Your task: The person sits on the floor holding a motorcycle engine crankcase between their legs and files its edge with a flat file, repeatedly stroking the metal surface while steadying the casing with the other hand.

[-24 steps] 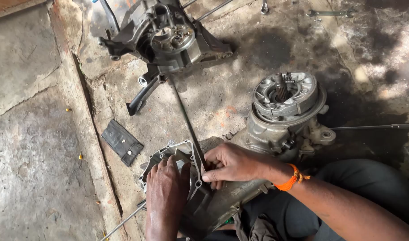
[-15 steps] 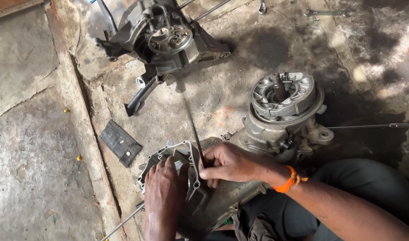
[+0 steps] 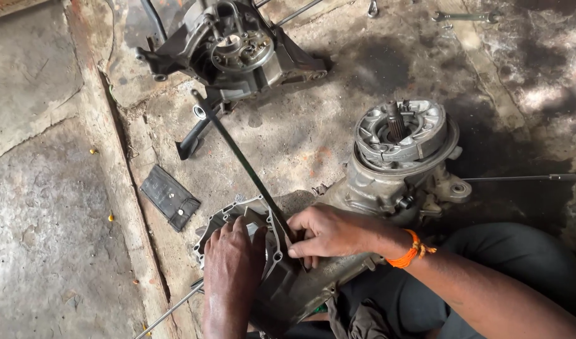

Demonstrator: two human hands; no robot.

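Observation:
A grey metal engine casing point(image 3: 282, 282) lies on the concrete floor in front of me. My left hand point(image 3: 231, 270) presses flat on the casing's open face, fingers together. My right hand point(image 3: 326, 232), with an orange thread band at the wrist, grips the lower end of a long thin dark metal strip point(image 3: 238, 150). The strip slants up and left from the casing's rim. Joined to the casing on the right is a round hub with brake shoes and a splined shaft point(image 3: 404, 135).
A second dark engine housing point(image 3: 234, 47) stands at the top, with a black lever point(image 3: 194, 135) below it. A flat black plate point(image 3: 170, 196) lies at left. Spanners point(image 3: 464, 16) rest at top right. A thin rod point(image 3: 520, 178) lies at right. My dark-trousered leg point(image 3: 520, 263) is at bottom right.
The strip's upper end has swung left, so it now leans more. My right hand shifted slightly along the casing rim; my left hand stays pressed on the casing.

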